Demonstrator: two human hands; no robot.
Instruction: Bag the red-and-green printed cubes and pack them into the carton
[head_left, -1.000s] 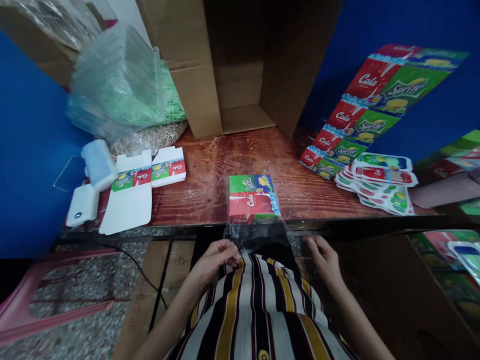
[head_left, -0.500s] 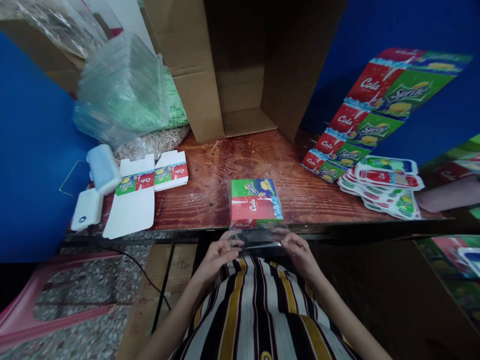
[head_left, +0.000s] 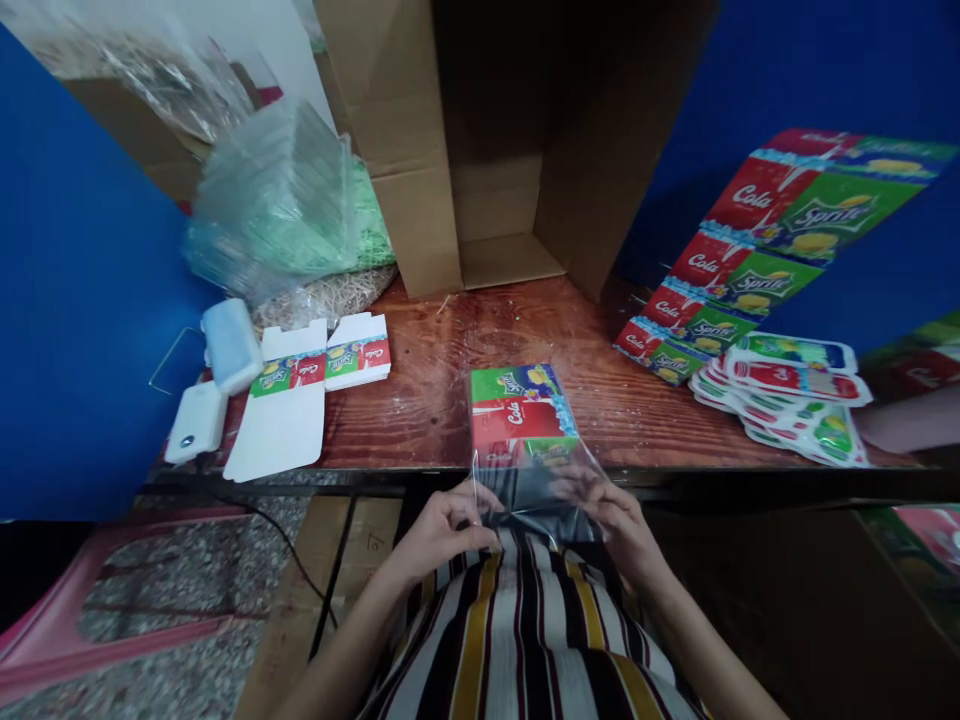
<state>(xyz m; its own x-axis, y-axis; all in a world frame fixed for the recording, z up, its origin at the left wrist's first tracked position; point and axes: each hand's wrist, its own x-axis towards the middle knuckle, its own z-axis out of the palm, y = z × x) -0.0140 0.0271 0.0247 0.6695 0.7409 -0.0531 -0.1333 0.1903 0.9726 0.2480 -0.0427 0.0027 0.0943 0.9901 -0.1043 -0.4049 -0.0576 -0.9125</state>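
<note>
A small red and green Cola/Sprite box (head_left: 525, 412) lies at the table's front edge inside a clear plastic bag (head_left: 536, 500). The bag's loose end hangs over the edge toward my striped shirt. My left hand (head_left: 454, 520) is at the left side of this loose end, fingers bent, with the thumb and fingertips at the plastic. On the opposite side my right hand (head_left: 611, 510) has its fingers closed on the bag, some of them behind the clear film.
Flattened Cola/Sprite cartons (head_left: 300, 410) lie on the left beside white devices (head_left: 199, 420). A tall cardboard box (head_left: 510, 262) stands behind. To the right rise stacked printed boxes (head_left: 720, 270) and a pile of bottle-printed packs (head_left: 795, 400), with another person's arm (head_left: 911, 420) beside it.
The bag's loose end now shows longer and spread wider toward me. Both hands have moved slightly lower and farther apart. The whole view has shifted a little.
</note>
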